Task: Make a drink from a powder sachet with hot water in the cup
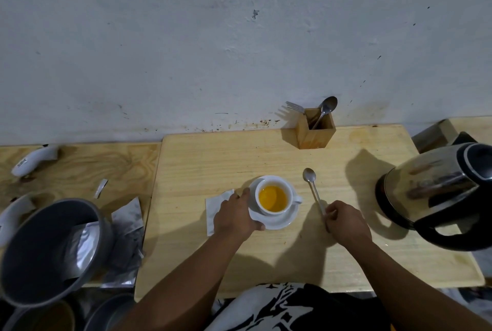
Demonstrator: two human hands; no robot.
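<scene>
Bracing the saucer (279, 220) near the middle of the wooden board (372, 264), the left hand (235, 217) clamps its left rim, thumb beneath, presumably to steady it for stirring. The cup (274, 196) on it holds orange liquid. The right hand (346, 222) pinches the spoon (314, 189) handle, bowl pointing toward the far edge. The kettle (436, 192) occupies the right edge.
</scene>
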